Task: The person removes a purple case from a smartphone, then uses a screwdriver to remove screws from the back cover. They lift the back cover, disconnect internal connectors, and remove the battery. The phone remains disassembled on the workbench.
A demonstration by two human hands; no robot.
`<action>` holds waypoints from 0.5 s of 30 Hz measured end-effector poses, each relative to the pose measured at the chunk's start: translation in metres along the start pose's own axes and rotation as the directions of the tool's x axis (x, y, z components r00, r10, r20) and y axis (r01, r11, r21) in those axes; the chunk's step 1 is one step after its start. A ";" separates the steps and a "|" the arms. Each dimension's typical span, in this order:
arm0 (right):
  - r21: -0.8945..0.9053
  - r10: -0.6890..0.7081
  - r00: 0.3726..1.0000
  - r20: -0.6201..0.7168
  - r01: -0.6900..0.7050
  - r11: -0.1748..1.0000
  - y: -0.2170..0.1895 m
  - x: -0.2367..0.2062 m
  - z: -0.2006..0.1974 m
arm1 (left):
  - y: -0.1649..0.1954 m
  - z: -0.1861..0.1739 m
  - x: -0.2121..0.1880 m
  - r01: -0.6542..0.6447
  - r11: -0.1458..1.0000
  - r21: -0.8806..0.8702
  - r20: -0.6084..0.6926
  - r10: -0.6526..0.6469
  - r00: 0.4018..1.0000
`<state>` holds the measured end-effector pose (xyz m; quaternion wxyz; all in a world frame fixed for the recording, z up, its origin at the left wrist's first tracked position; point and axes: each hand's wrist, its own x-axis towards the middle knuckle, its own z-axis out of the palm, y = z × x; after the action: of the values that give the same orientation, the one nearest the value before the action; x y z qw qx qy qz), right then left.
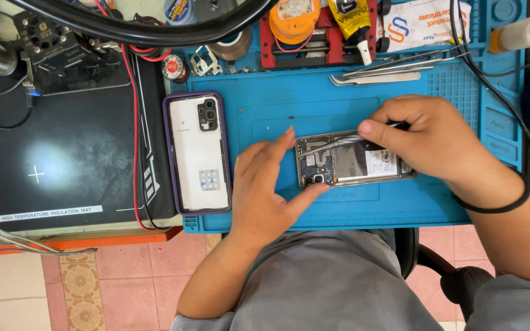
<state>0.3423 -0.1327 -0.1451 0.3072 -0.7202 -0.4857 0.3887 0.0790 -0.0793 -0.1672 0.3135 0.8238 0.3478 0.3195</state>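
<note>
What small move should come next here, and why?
Probably ease the thin metal tool further along the opened phone: the right hand holds it across the phone's top, while the left hand steadies the camera end on the blue mat.

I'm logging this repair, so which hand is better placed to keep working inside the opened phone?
Probably the right hand: it holds the tweezers over the opened phone. The left hand only steadies its end.
</note>
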 end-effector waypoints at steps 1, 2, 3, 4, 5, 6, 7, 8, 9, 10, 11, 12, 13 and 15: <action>0.035 -0.029 1.000 0.008 0.029 0.999 -0.004 -0.002 -0.003 | 0.000 -0.001 0.000 -0.007 1.000 0.011 0.018 0.007 1.000; -0.039 -0.081 0.997 0.003 0.081 0.996 -0.010 -0.005 -0.008 | 0.000 -0.002 0.001 -0.014 1.000 0.021 0.035 0.013 0.999; -0.114 -0.133 0.991 0.004 0.133 0.985 -0.016 -0.011 -0.016 | -0.001 -0.002 0.002 -0.035 0.999 0.022 0.043 0.034 0.998; -0.188 -0.186 0.982 0.010 0.185 0.965 -0.023 -0.017 -0.023 | -0.001 -0.003 0.002 -0.056 0.998 0.024 0.049 0.055 0.997; -0.307 -0.239 0.971 0.003 0.228 0.924 -0.029 -0.023 -0.028 | -0.002 -0.003 0.002 -0.076 0.997 0.026 0.056 0.074 0.996; -0.421 -0.288 0.958 0.001 0.262 0.868 -0.035 -0.031 -0.032 | -0.002 -0.003 0.002 -0.069 0.997 0.035 0.054 0.067 0.996; -0.531 -0.334 0.942 0.004 0.285 0.798 -0.041 -0.038 -0.033 | -0.002 -0.003 0.002 -0.066 0.997 0.040 0.055 0.064 0.996; -0.553 -0.394 0.919 0.021 0.339 0.761 -0.045 -0.043 -0.031 | -0.002 -0.002 0.002 -0.065 0.997 0.044 0.056 0.063 0.996; -0.575 -0.451 0.892 0.040 0.390 0.719 -0.050 -0.047 -0.030 | -0.002 -0.001 0.002 -0.070 0.997 0.045 0.053 0.067 0.996; -0.594 -0.506 0.860 0.063 0.440 0.673 -0.054 -0.050 -0.029 | -0.002 0.000 0.002 -0.073 0.996 0.047 0.049 0.071 0.996; -0.609 -0.524 0.848 0.085 0.460 0.646 -0.057 -0.052 -0.028 | -0.002 0.000 0.002 -0.076 0.996 0.051 0.043 0.073 0.996; -0.621 -0.542 0.833 0.110 0.484 0.617 -0.060 -0.052 -0.026 | -0.002 0.000 0.002 -0.073 0.996 0.046 0.044 0.071 0.996; -0.631 -0.561 0.817 0.138 0.509 0.586 -0.063 -0.052 -0.024 | -0.002 0.000 0.002 -0.069 0.997 0.042 0.044 0.067 0.997; -0.649 -0.564 0.813 0.143 0.507 0.567 -0.066 -0.051 -0.020 | -0.002 0.000 0.001 -0.064 0.997 0.039 0.037 0.063 0.997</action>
<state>0.3174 -0.1589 -0.0674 0.1544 -0.6139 -0.7725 0.0499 0.0785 -0.0773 -0.1681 0.2927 0.8463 0.3221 0.3073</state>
